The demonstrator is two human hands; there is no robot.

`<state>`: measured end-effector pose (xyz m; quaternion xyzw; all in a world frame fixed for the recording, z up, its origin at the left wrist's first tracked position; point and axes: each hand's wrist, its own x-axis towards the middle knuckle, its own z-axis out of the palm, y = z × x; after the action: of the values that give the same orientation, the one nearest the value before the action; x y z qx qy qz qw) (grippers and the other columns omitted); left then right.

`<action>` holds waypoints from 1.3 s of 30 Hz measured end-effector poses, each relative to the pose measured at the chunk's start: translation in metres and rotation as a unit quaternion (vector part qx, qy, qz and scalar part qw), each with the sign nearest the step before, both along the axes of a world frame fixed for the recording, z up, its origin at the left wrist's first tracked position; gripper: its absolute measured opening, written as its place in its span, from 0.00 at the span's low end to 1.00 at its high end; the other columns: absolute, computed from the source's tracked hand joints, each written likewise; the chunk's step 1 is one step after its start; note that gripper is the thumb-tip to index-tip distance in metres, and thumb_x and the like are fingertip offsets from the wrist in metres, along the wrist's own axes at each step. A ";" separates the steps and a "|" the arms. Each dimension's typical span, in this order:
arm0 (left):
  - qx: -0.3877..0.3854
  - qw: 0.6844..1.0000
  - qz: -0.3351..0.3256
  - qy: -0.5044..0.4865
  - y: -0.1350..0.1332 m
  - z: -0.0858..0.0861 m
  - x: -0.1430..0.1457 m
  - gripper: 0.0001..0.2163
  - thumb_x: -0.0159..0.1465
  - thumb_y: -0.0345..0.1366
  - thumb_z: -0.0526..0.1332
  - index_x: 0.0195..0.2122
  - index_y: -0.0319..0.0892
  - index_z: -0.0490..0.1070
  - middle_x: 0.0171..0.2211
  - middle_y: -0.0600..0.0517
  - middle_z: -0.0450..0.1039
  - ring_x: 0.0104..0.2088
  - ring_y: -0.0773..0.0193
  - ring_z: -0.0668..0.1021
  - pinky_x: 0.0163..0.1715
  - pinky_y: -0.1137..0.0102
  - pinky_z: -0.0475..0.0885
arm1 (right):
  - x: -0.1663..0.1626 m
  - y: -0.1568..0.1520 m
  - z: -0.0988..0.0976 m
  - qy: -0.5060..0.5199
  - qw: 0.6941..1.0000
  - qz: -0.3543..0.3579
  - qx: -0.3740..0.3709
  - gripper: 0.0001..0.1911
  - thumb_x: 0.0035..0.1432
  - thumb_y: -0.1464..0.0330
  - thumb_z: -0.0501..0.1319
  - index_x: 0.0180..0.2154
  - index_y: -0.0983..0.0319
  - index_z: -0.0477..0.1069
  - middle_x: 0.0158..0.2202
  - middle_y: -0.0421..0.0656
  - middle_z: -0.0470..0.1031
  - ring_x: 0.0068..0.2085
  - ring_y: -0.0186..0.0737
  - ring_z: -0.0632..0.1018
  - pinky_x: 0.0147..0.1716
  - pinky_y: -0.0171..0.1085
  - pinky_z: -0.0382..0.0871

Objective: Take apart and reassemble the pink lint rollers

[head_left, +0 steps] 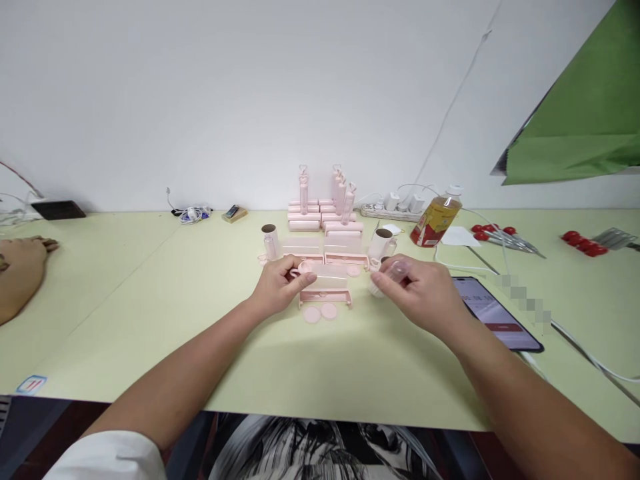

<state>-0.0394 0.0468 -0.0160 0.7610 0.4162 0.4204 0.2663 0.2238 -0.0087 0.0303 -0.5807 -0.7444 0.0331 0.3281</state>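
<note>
Pink piece pinched, the left hand faces the right hand, which curls around a clear tube.

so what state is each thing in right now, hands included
left hand: closed on a small pink piece
right hand: closed on a clear piece
phone: lying flat, screen lit
bottle: capped, standing
power strip: chargers plugged in
white cable: coiled
brown-cored rolls: standing on end
pink discs: lying flat
red-handled tools: lying down
</note>
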 end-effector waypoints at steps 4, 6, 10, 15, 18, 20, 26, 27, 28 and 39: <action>0.013 1.000 -0.001 0.020 0.003 0.000 -0.002 0.15 0.64 0.48 0.57 0.36 0.40 0.71 0.28 0.53 0.70 0.28 0.68 0.70 0.29 0.73 0.65 | -0.007 0.005 -0.008 -0.080 0.989 -0.003 -0.122 0.14 0.55 0.57 0.61 0.26 0.59 0.66 0.20 0.38 0.70 0.22 0.36 0.69 0.21 0.34 0.55; 0.028 0.999 -0.004 0.028 0.003 0.000 -0.003 0.15 0.66 0.47 0.54 0.39 0.40 0.71 0.30 0.52 0.72 0.30 0.66 0.72 0.32 0.72 0.66 | -0.008 0.009 -0.013 -0.113 0.983 -0.001 -0.148 0.12 0.54 0.58 0.61 0.27 0.59 0.66 0.22 0.39 0.72 0.23 0.37 0.70 0.21 0.33 0.54; 0.053 0.998 -0.018 0.033 0.003 -0.001 -0.003 0.14 0.67 0.43 0.53 0.45 0.41 0.71 0.36 0.49 0.74 0.35 0.64 0.74 0.37 0.71 0.68 | -0.008 0.014 -0.020 -0.143 0.975 -0.006 -0.171 0.10 0.55 0.59 0.60 0.30 0.59 0.68 0.27 0.42 0.75 0.26 0.39 0.72 0.22 0.33 0.54; 0.017 1.000 -0.019 0.017 0.003 -0.002 -0.001 0.14 0.65 0.43 0.58 0.48 0.42 0.72 0.36 0.50 0.76 0.31 0.66 0.73 0.32 0.72 0.68 | -0.007 0.015 -0.017 -0.137 0.975 -0.029 -0.170 0.16 0.55 0.57 0.60 0.42 0.58 0.70 0.26 0.42 0.75 0.27 0.42 0.74 0.22 0.34 0.55; 0.016 1.000 -0.010 0.017 0.000 0.000 0.001 0.11 0.63 0.41 0.60 0.42 0.42 0.75 0.28 0.53 0.73 0.25 0.69 0.69 0.27 0.74 0.65 | -0.003 0.010 -0.012 -0.114 0.984 -0.047 -0.125 0.23 0.56 0.56 0.61 0.51 0.58 0.68 0.23 0.40 0.73 0.26 0.43 0.74 0.23 0.34 0.57; 0.040 0.999 -0.025 0.014 -0.004 0.003 0.003 0.07 0.63 0.38 0.61 0.36 0.41 0.75 0.27 0.53 0.73 0.25 0.70 0.69 0.26 0.74 0.64 | -0.002 0.004 -0.009 -0.068 0.996 -0.033 -0.054 0.22 0.58 0.57 0.59 0.52 0.59 0.67 0.21 0.38 0.71 0.24 0.41 0.73 0.24 0.35 0.59; 0.108 0.980 -0.155 0.059 -0.029 0.011 0.018 0.06 0.63 0.35 0.61 0.36 0.41 0.76 0.27 0.52 0.72 0.28 0.69 0.73 0.28 0.75 0.65 | -0.019 -0.016 -0.014 0.006 0.971 0.237 -0.006 0.16 0.61 0.60 0.60 0.47 0.62 0.67 0.28 0.39 0.73 0.22 0.31 0.68 0.25 0.31 0.60; 0.112 0.975 -0.175 0.075 -0.032 0.010 0.021 0.06 0.63 0.36 0.61 0.36 0.41 0.76 0.27 0.52 0.72 0.28 0.69 0.73 0.29 0.75 0.66 | -0.022 -0.017 -0.014 -0.013 0.963 0.267 -0.025 0.13 0.61 0.62 0.59 0.45 0.62 0.68 0.29 0.40 0.74 0.24 0.32 0.69 0.25 0.31 0.60; 0.113 0.971 -0.191 0.090 -0.036 0.009 0.023 0.06 0.64 0.36 0.60 0.35 0.41 0.76 0.26 0.52 0.72 0.29 0.68 0.73 0.30 0.75 0.66 | -0.024 -0.017 -0.014 -0.033 0.957 0.284 -0.043 0.10 0.61 0.63 0.59 0.41 0.62 0.68 0.29 0.40 0.73 0.25 0.32 0.69 0.26 0.31 0.59; 0.021 0.944 -0.091 0.315 -0.018 0.023 0.005 0.14 0.62 0.48 0.60 0.30 0.41 0.70 0.27 0.53 0.72 0.26 0.66 0.70 0.25 0.72 0.58 | 0.010 -0.004 -0.001 -0.182 0.887 0.256 -0.338 0.06 0.49 0.74 0.56 0.27 0.59 0.59 0.24 0.36 0.65 0.24 0.33 0.63 0.22 0.32 0.49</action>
<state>-0.0340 0.0288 0.0072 0.8948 0.3987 0.1413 0.1429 0.2341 -0.0131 0.0289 -0.4418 -0.8573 0.2595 -0.0496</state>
